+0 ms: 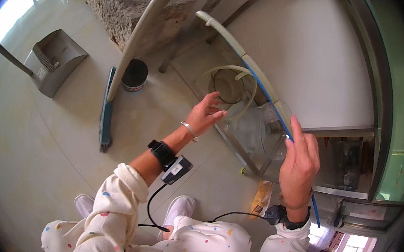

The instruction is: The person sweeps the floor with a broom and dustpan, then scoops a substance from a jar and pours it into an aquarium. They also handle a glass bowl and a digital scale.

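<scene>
My right hand [299, 162] grips the near end of a long pale hose [259, 73] with a blue rod or tube [261, 84] along it. The far end of the hose points up and left and has a clamp-like band. My left hand [206, 115] has its fingers apart and holds nothing. Just beyond it stands a round glass vessel [227, 88] with a coil of pale clear tubing [253, 98] around it. A large clear container [275, 133] lies between my hands, close to my right fingers.
A metal-framed stand [240, 148] surrounds the glassware. A broom [107, 116], a black-lidded tub [134, 74] and a grey dustpan [59, 63] are on the floor at left. A rough stone trough [108, 1] lies beyond. A yellow packet [261, 200] is near my right wrist.
</scene>
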{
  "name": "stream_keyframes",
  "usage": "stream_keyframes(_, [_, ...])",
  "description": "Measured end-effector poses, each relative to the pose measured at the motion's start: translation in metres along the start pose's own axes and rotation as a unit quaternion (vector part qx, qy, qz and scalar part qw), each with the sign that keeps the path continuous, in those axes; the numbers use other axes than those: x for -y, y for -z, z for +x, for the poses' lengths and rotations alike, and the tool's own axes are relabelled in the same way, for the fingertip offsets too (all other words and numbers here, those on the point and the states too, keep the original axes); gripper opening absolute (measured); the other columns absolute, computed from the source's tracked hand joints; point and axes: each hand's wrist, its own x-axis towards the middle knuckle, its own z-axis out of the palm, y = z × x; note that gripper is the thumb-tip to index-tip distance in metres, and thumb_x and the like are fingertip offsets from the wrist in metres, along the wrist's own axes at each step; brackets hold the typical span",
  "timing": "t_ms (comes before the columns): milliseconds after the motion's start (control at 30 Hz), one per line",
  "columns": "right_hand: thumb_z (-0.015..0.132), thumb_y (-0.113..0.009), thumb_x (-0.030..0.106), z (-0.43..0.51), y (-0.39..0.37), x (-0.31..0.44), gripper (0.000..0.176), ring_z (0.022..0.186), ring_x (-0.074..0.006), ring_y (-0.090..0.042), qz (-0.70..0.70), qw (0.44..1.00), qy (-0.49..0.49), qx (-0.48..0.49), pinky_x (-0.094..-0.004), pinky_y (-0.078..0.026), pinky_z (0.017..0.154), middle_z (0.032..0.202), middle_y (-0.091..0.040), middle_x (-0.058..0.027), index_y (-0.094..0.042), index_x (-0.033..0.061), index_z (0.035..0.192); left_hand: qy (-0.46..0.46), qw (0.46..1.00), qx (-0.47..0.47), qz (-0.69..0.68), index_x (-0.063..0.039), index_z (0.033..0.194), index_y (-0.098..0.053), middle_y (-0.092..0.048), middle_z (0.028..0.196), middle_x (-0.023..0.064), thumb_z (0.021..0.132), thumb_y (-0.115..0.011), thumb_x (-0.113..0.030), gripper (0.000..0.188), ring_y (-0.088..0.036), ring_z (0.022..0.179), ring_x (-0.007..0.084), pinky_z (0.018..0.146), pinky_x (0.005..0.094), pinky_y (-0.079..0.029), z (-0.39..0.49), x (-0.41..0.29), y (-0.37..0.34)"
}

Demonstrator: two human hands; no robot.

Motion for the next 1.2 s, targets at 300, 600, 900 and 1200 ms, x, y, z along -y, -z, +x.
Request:
stream_keyframes(300, [0.066,-0.057,-0.018,-0.052,0.031,-0.002,0.053,0.07,-0.0222,-0.052,0.14,0.988,-0.057,0.017,-0.0294,-0.048,0.059,0.08,-0.054,-0.01,-0.06,0.0003,0.116,0.093,0.932,-0.036,-0.349,-0.006,0.137,-0.032,-0.056,0.116,0.0097,0.085,-0.067,-0.021,0.065,-0.059,0.095,0.0185,0.077,0.0297,-0.05,0.082,-0.012,-0.074])
stream_keyframes(600, [0.067,-0.063,-0.015,-0.084,0.026,-0.019,0.049,0.07,-0.0212,-0.054,0.189,0.978,-0.089,0.003,-0.0273,-0.051,0.057,0.081,-0.058,-0.0106,-0.062,0.002,0.114,0.006,0.935,0.034,-0.352,-0.007,0.12,-0.05,-0.055,0.122,0.0118,0.098,-0.035,-0.042,0.044,-0.054,0.111,0.0225,0.09,0.0347,-0.045,0.046,-0.037,-0.069])
stream_keyframes(900, [0.069,-0.065,-0.011,-0.098,0.025,-0.01,0.042,0.071,-0.023,-0.056,0.235,0.97,-0.026,-0.052,-0.0308,-0.048,0.061,0.081,-0.06,-0.0105,-0.063,-0.0005,0.11,-0.048,0.892,0.096,-0.44,-0.004,0.104,-0.049,-0.059,0.111,0.0171,0.096,-0.033,-0.046,0.046,-0.06,0.103,0.0299,0.085,0.0365,-0.052,-0.022,-0.093,-0.063])
stream_keyframes(1200, [0.07,-0.071,0.0,-0.102,0.05,-0.002,0.048,0.08,-0.0245,-0.059,0.159,0.976,-0.134,-0.068,-0.031,-0.048,0.065,0.102,-0.059,-0.0147,-0.058,-0.001,0.116,-0.012,0.865,0.195,-0.462,-0.003,0.105,-0.046,-0.058,0.109,0.0196,0.097,-0.034,-0.042,0.042,-0.057,0.106,0.0386,0.087,0.0421,-0.051,-0.093,-0.149,-0.087])
